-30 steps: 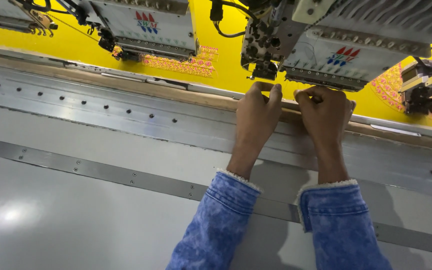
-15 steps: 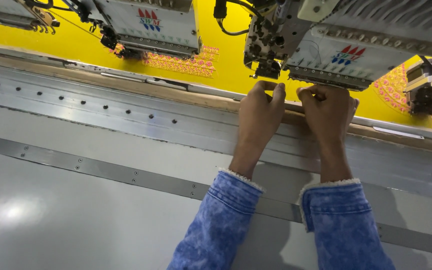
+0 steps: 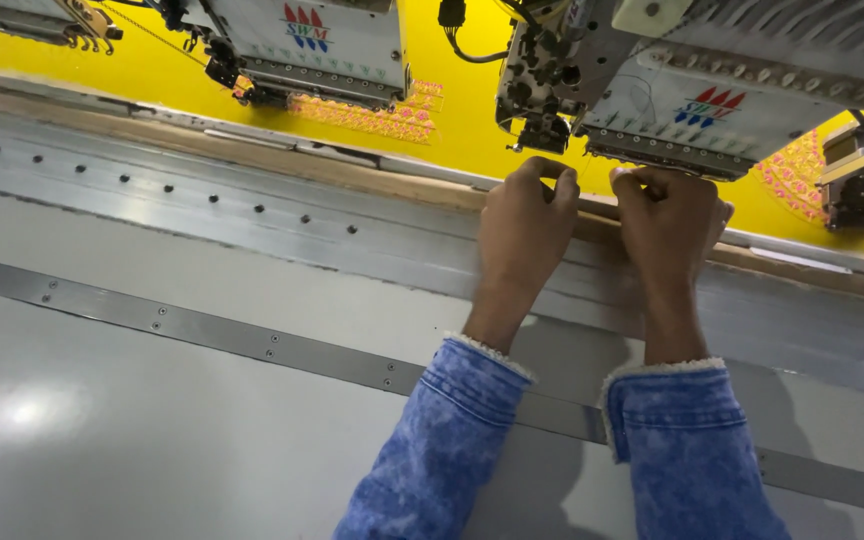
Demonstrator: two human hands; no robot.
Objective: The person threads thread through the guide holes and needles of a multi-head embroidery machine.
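A grey worktop fills the lower view, glossy, with a bright glare spot at the left. A bolted metal strip crosses it on a slant, and a wider steel rail with dark screw heads runs above. Beyond the rail lies a wooden frame edge, then yellow cloth stretched flat, bearing pink-and-orange embroidery. Two embroidery heads hang over the cloth: one at upper left, another at upper right.

Both hands, in blue denim sleeves, sit at the frame edge below the right head. The left hand has its fingers curled and pressed together. The right hand has fingers curled tight, seemingly pinching a fine thread, too thin to confirm.
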